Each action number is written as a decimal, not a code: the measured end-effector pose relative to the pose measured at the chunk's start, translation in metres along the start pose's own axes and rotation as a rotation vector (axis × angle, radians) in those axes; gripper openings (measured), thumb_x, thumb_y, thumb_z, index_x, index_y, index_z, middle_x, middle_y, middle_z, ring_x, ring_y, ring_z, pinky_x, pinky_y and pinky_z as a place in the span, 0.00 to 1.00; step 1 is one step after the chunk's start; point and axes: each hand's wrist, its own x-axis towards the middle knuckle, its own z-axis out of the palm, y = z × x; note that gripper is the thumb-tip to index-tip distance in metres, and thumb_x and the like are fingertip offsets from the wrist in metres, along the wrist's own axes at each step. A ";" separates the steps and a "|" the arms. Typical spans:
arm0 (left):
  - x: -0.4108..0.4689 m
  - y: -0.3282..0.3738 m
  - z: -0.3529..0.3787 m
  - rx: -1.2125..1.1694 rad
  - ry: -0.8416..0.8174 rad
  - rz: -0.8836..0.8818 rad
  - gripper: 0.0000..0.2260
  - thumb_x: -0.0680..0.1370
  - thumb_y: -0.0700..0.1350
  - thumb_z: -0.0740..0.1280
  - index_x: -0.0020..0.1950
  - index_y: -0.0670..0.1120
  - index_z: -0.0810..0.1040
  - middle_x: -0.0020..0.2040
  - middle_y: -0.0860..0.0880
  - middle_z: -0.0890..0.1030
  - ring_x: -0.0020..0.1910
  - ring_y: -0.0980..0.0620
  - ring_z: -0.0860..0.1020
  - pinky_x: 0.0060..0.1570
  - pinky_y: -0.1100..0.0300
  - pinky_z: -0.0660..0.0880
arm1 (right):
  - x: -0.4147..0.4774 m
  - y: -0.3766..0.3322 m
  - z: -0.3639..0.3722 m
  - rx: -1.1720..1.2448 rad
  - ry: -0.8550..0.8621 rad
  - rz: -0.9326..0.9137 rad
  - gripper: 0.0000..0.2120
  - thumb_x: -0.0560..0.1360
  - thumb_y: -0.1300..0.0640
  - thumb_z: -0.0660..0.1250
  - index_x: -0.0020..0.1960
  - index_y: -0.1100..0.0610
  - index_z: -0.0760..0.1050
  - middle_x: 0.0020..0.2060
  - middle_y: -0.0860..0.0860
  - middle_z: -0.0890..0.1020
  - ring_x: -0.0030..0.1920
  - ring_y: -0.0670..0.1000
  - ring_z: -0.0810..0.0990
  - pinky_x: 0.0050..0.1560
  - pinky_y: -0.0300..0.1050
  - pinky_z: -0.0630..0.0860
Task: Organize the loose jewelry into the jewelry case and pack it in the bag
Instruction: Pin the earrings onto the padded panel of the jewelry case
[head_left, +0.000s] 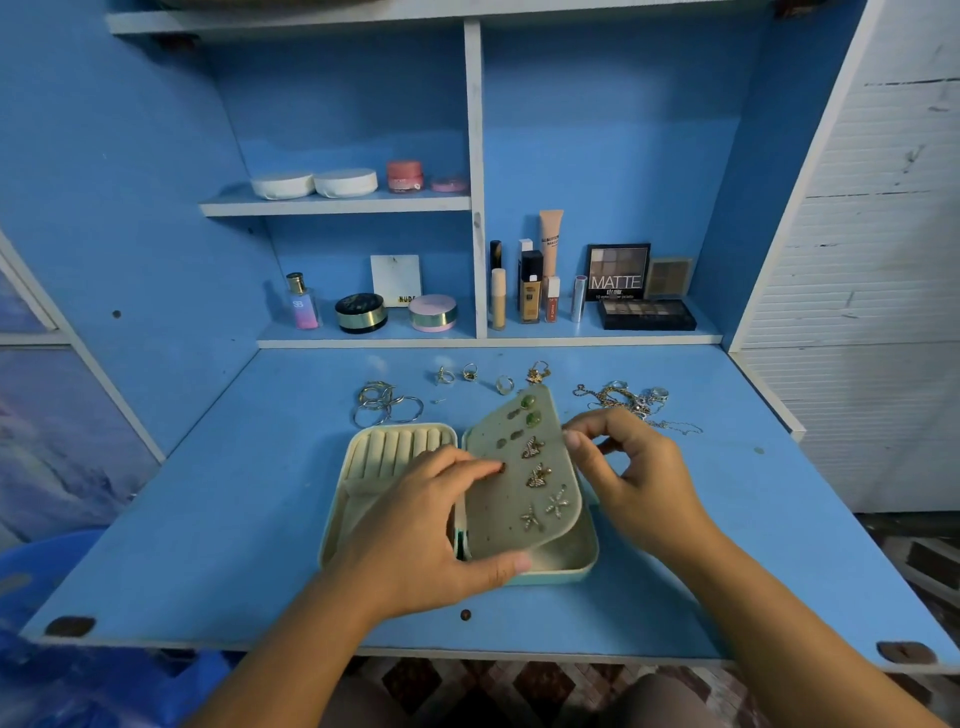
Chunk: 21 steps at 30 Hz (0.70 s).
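1. Currently the jewelry case (584, 569) lies open in the middle of the desk (208, 519), with its earring panel (498, 525) lifted off the right half.
2. The left hand (426, 525) pinches that panel, thumb at the near edge and forefinger pressing a small stud (502, 467) on its face.
3. The right hand (634, 467) sits at the panel's right edge with its fingers curled. Whether they nip a backing or the edge itself I cannot tell.
4. To do this well, I'd keep the panel steady and tilted so the post stays reachable from behind. Then push straight, not sideways.
5. Seat the backing fully before letting go, or the stud may drop into the tray.
6. The hoops (387, 405), rings (470, 373) and tangled chains (628, 400) wait on the far side. The chains look likely to snag, so lift them one at a time.
7. No bag is in view.
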 end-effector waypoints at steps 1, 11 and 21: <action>-0.001 -0.001 0.000 -0.027 0.008 -0.011 0.40 0.63 0.75 0.65 0.72 0.61 0.65 0.63 0.70 0.64 0.63 0.71 0.63 0.53 0.75 0.64 | 0.002 -0.006 0.002 0.024 -0.012 -0.012 0.05 0.74 0.45 0.64 0.45 0.45 0.77 0.44 0.38 0.81 0.47 0.42 0.78 0.46 0.35 0.72; -0.012 -0.017 -0.001 -0.470 0.072 -0.167 0.30 0.63 0.59 0.74 0.65 0.60 0.74 0.59 0.63 0.79 0.61 0.63 0.76 0.63 0.56 0.75 | 0.012 -0.009 0.021 -0.128 -0.187 -0.014 0.13 0.78 0.51 0.62 0.63 0.41 0.72 0.57 0.37 0.76 0.60 0.41 0.71 0.60 0.37 0.67; -0.014 -0.020 -0.001 -0.564 0.079 -0.170 0.31 0.63 0.57 0.75 0.65 0.56 0.74 0.60 0.61 0.79 0.62 0.61 0.76 0.64 0.54 0.74 | 0.078 0.059 -0.012 -0.884 -0.223 0.142 0.12 0.78 0.53 0.64 0.59 0.49 0.79 0.64 0.52 0.72 0.63 0.57 0.66 0.61 0.50 0.65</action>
